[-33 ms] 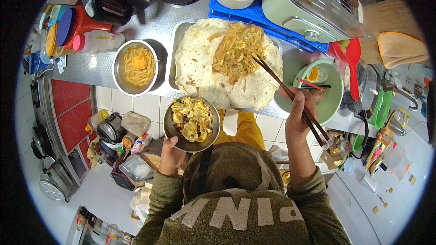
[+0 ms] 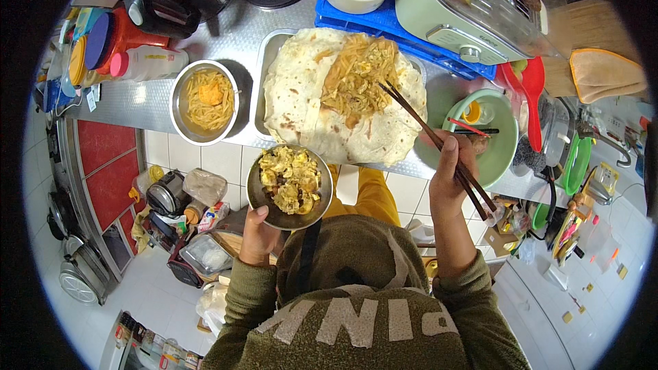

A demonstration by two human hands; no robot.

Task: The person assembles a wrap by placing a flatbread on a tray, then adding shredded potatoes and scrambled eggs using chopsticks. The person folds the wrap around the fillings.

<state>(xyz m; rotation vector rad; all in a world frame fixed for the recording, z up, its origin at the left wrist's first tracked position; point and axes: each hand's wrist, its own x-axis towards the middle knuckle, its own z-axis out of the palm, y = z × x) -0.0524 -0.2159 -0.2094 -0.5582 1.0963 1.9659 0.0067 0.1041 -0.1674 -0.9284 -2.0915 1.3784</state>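
My left hand (image 2: 260,234) grips the rim of a small metal bowl (image 2: 256,214) with its thumb on the edge. Scrambled egg (image 2: 291,177) fills much of that bowl. Long dark chopsticks (image 2: 439,142) are held in my right hand (image 2: 451,177), their tips touching a heap of shredded potato with bits of egg (image 2: 361,72). This heap lies on the far part of a large browned flatbread (image 2: 295,106). Under the flatbread is a metal tray (image 2: 258,89), mostly covered. To the left stands a steel bowl (image 2: 175,120) of shredded potato with an orange clump on top.
A green basin (image 2: 510,147) with utensils stands right of the tray, beside a red ladle (image 2: 533,89). Behind are a blue crate (image 2: 384,27), a white pot (image 2: 356,0) and a pale green cooker (image 2: 439,0). Jars and a black kettle (image 2: 175,0) crowd the far left.
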